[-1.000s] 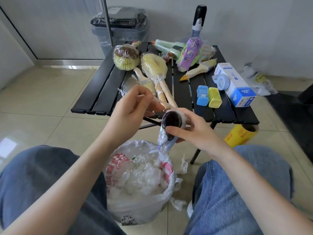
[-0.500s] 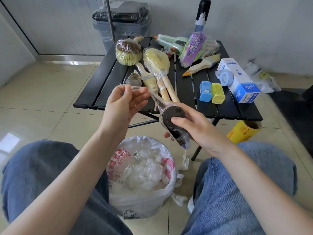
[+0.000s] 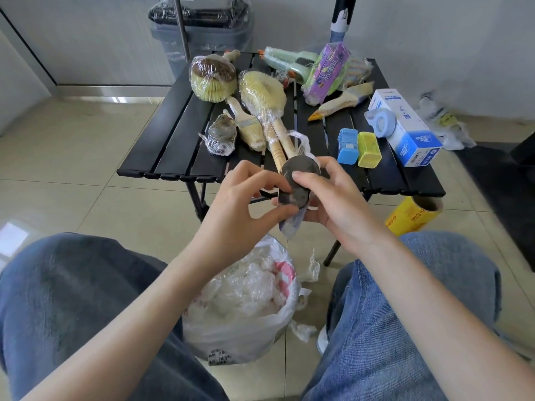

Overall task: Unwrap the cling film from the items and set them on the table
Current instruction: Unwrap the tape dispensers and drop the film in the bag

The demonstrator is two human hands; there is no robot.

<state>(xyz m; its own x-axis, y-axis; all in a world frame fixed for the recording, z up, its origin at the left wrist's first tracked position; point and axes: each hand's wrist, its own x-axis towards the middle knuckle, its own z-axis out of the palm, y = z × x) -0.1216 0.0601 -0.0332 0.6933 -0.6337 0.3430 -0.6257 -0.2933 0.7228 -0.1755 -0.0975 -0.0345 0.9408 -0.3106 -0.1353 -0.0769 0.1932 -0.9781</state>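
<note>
A small dark round item (image 3: pixel 298 180), still partly in cling film (image 3: pixel 292 225), is held in front of the black slatted table (image 3: pixel 173 123). My right hand (image 3: pixel 333 198) grips it from the right, thumb on its face. My left hand (image 3: pixel 246 198) pinches its lower left side where the film hangs. On the table lie wrapped things: a round brush (image 3: pixel 212 78), a long-handled brush (image 3: pixel 265 96), a paintbrush (image 3: pixel 246 123), a small jar (image 3: pixel 221 134), a purple pack (image 3: pixel 327 72) and a green tool (image 3: pixel 289 60).
Unwrapped on the table's right: a blue box (image 3: pixel 347 141), a yellow box (image 3: pixel 368 145), a tape dispenser (image 3: pixel 380 123), a white carton (image 3: pixel 405 125). A plastic bag of crumpled film (image 3: pixel 246 299) stands between my knees. A yellow film roll (image 3: pixel 414 215) sits by my right knee. A grey bin (image 3: pixel 202 27) stands behind.
My left hand came back from pulling a strip of film out to the left and now pinches the item's lower side. The item has turned in my right hand.
</note>
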